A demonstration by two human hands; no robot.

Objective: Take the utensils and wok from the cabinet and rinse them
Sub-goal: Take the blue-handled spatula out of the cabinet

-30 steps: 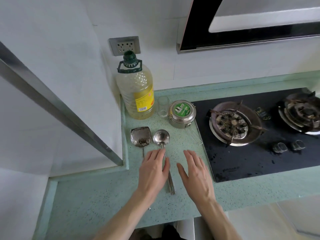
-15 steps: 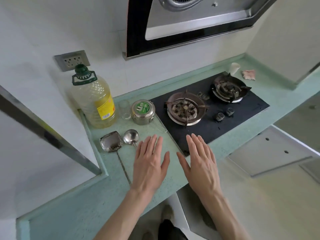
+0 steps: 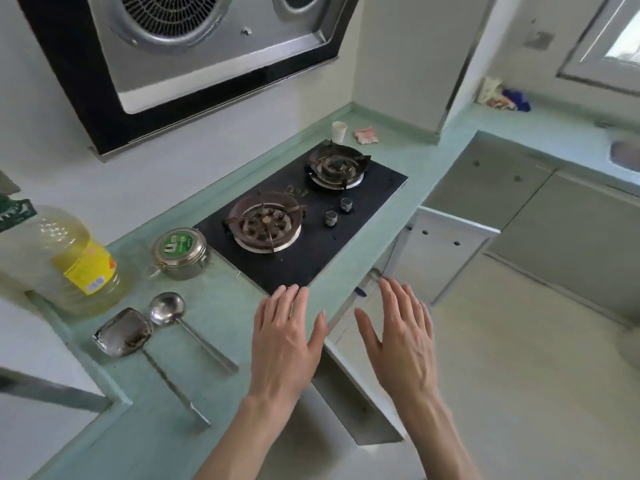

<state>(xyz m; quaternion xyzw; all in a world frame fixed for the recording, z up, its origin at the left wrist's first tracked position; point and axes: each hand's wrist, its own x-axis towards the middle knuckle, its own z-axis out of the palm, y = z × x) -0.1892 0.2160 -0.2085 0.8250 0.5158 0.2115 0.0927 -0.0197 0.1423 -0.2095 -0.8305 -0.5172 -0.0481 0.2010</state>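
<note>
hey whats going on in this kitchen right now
A person stands at a green counter beside a two-burner gas stove. Both hands are open and hold nothing: the left hand is over the counter's front edge, the right hand out past it. A metal ladle and a metal spatula lie on the counter to the left, untouched. No wok is in view.

Left hand flat, fingers straight; right hand likewise, seemingly hovering

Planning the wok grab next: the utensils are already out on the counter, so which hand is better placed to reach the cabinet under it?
Probably the right hand: it hovers open past the counter edge, above the open cabinet door. The left hand is over the countertop.
</note>
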